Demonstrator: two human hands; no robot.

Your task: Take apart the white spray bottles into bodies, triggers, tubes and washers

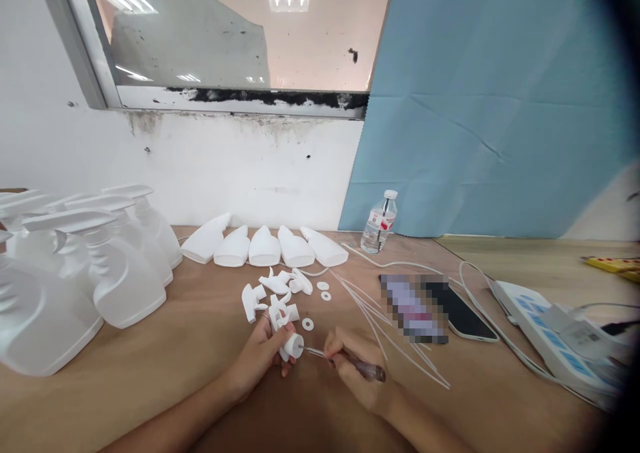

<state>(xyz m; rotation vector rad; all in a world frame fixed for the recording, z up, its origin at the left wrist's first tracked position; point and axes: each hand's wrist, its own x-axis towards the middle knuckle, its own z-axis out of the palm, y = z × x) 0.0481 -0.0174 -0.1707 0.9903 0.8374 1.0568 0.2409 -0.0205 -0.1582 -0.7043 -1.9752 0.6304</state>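
A white trigger sprayer head [294, 346] is in my left hand [264, 348], its round collar facing right. My fingers are closed around its body. My right hand [354, 366] grips a screwdriver [371, 371] by its dark brown handle. The metal shaft points left, with its tip at the collar's opening; how far in it reaches, I cannot tell. Just beyond my left hand lie several more sprayer heads [253, 301], partly overlapping. Three flat white washers [307, 324] rest on the table to their right.
White plastic shells [265, 246] line the wall. Large translucent spray bottles [127, 286] crowd the left. Thin white tubes [400, 343] lie right of my hands, near two phones [470, 316]. Farther out are a water bottle [379, 226], a power strip [545, 326] and its cable.
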